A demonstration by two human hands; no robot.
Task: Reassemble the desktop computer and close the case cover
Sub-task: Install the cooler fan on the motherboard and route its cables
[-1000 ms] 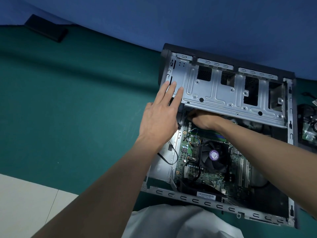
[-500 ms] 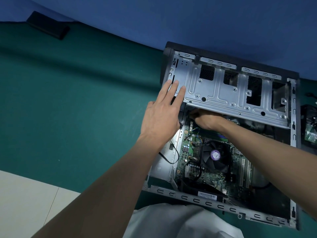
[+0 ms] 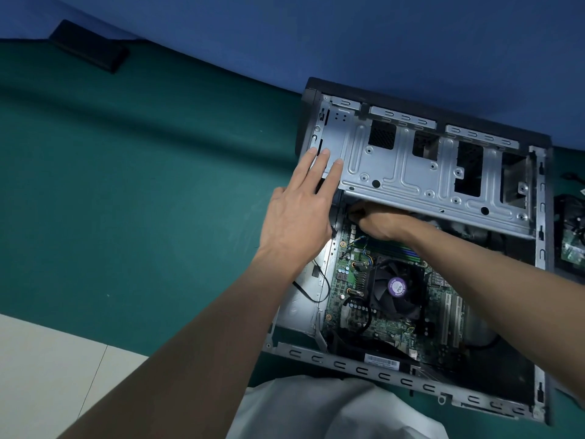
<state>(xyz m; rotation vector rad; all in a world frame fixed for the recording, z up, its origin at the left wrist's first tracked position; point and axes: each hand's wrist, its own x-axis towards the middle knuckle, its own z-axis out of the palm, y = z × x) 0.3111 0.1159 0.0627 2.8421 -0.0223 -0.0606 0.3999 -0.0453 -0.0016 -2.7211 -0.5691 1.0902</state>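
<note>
Half my right hand (image 3: 380, 224) hid under the metal bracket (image 3: 411, 172), center-right, grip I could not tell; left hand (image 3: 297, 217) lay flat on it.

Green mat (image 3: 126, 191), edged near left by pale tiled floor (image 3: 41, 375). Lying on mat: open computer case (image 3: 357, 368), right; flat black slab (image 3: 90, 47), far left; loose circuit board (image 3: 573, 250), just beside case.

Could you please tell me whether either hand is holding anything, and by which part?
The left hand rests flat, fingers straight, on the left end of the drive cage, gripping nothing. The right hand reaches under the cage, fingers hidden: cannot be told.
</note>
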